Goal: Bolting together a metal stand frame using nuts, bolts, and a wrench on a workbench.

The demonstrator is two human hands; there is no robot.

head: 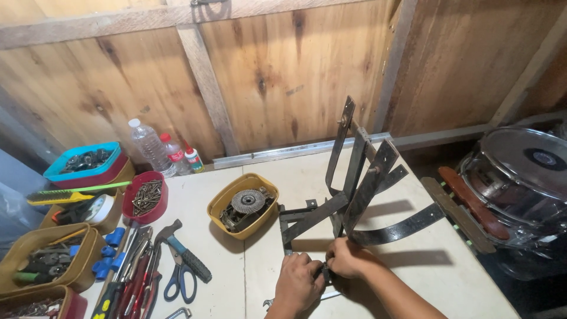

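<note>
A dark metal frame (360, 189) of several bent flat bars stands on the white table (455, 277), its bars fanning up and to the right. My left hand (298, 280) and my right hand (347, 259) meet at the frame's lower front corner, both closed around a small dark part there. What sits between the fingers is hidden. A wrench end (269, 303) lies flat under my left wrist.
A yellow tub (220, 207) holds a wire wheel and metal parts. A red cup of screws (146, 198), a hammer (183, 251), blue-handled scissors (180, 282), pliers and trays of tools fill the left. Bottles (147, 145) stand by the wooden wall. A clear drum (520, 171) sits right.
</note>
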